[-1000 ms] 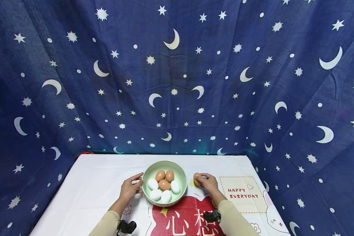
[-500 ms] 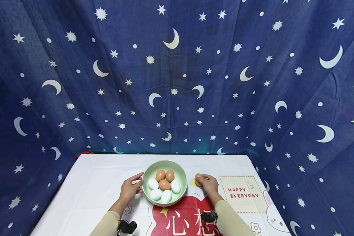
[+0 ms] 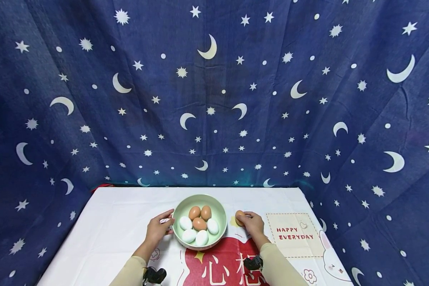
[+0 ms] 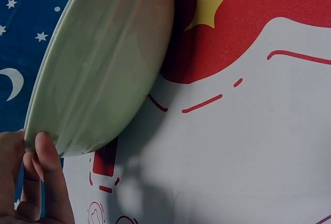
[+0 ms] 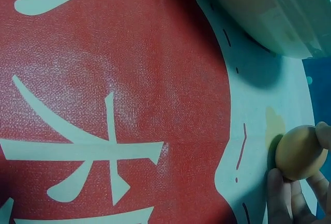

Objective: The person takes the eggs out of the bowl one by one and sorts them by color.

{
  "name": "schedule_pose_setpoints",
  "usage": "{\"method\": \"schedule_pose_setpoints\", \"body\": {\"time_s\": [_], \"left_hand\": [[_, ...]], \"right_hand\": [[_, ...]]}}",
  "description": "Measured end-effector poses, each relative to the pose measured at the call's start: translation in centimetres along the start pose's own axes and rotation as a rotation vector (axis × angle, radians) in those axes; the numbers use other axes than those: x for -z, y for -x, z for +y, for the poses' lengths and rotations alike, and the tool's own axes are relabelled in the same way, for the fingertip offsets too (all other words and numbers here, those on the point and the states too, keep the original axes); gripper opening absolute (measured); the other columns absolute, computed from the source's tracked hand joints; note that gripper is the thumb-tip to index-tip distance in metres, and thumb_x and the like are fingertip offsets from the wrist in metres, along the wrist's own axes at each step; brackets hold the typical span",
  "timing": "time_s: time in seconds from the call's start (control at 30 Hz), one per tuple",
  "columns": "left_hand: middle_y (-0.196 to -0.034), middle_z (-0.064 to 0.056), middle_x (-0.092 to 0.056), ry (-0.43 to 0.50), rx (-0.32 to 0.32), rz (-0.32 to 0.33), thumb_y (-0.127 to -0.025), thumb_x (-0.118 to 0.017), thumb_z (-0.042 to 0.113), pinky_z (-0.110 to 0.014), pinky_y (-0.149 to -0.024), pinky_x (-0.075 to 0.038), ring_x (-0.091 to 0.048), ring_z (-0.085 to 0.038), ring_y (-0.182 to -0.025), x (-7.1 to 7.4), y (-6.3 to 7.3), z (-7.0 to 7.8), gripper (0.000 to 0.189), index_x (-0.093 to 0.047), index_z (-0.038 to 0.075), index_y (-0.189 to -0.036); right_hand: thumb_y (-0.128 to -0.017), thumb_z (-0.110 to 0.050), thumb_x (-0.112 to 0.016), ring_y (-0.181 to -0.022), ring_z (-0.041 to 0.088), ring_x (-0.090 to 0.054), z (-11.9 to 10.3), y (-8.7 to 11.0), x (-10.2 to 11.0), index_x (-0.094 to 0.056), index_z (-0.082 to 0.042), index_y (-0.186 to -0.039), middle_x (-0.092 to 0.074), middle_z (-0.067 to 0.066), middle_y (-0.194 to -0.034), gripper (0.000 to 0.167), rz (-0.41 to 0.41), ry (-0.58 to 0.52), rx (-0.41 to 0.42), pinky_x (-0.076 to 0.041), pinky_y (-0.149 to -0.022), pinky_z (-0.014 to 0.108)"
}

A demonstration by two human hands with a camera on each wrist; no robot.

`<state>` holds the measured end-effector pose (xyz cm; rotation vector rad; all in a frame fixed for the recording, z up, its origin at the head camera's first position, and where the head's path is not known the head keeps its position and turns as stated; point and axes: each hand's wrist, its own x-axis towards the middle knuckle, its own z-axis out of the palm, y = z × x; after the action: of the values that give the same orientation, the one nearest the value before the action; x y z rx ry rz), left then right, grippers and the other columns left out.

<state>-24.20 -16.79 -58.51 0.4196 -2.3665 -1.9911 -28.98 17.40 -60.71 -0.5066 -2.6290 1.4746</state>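
Observation:
In the head view, a pale green bowl [image 3: 219, 214] stands on the table. In it lie three brown eggs [image 3: 199, 224] and several white eggs [image 3: 189, 236]. My left hand [image 3: 157, 228] holds the bowl at its left side; the left wrist view has its fingertips at the rim and outer wall of the bowl [image 4: 98, 74]. To the right of the bowl, my right hand [image 3: 254, 223] pinches another brown egg [image 3: 240, 218] between thumb and fingers. That brown egg [image 5: 300, 152] casts a shadow close beside it; whether it touches the table I cannot tell.
A white tablecloth [image 3: 128, 206] covers the table, with a red printed patch [image 3: 228, 258] in front of the bowl and a "HAPPY EVERYDAY" print [image 3: 294, 235] at right. A blue star-and-moon curtain [image 3: 214, 99] hangs around the back and sides.
My right hand has shifted slightly to the right with the brown egg, its wrist drawn a little left. The left hand and the bowl have stayed in place.

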Motion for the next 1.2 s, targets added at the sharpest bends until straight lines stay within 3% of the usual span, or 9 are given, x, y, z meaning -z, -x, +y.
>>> {"method": "schedule_pose_setpoints", "body": {"time_s": [0.53,0.87,1.2], "left_hand": [[-0.118,-0.018,-0.059,-0.002,0.007,-0.006,-0.090,-0.067,0.004,-0.024,-0.056,-0.063,-0.065,-0.013,-0.063,-0.07,-0.02,0.13,0.042,-0.062,0.004,-0.132],[-0.117,-0.018,-0.059,0.005,0.003,-0.006,-0.091,-0.067,0.004,-0.026,-0.057,-0.063,-0.065,-0.013,-0.062,-0.03,0.05,0.10,0.041,-0.062,0.004,-0.132],[-0.118,-0.020,-0.059,0.002,0.004,0.000,-0.091,-0.066,0.004,-0.025,-0.057,-0.063,-0.064,-0.011,-0.060,-0.05,0.06,0.08,0.041,-0.062,0.004,-0.132]], "right_hand": [[-0.077,-0.029,-0.081,-0.084,0.023,-0.066,0.12,0.01,0.05,-0.071,0.004,-0.109,-0.073,0.018,-0.097,0.047,-0.024,-0.018,-0.011,-0.054,-0.065,0.024],[-0.079,-0.029,-0.081,-0.067,0.012,-0.061,-0.06,0.37,0.07,-0.069,0.002,-0.112,-0.072,0.014,-0.095,0.047,-0.033,-0.045,-0.045,-0.051,-0.057,0.018],[-0.081,-0.031,-0.079,-0.073,0.015,-0.062,-0.10,0.31,0.41,-0.067,0.003,-0.116,-0.072,0.017,-0.100,0.051,-0.063,-0.053,-0.053,-0.051,-0.057,0.018]]}}
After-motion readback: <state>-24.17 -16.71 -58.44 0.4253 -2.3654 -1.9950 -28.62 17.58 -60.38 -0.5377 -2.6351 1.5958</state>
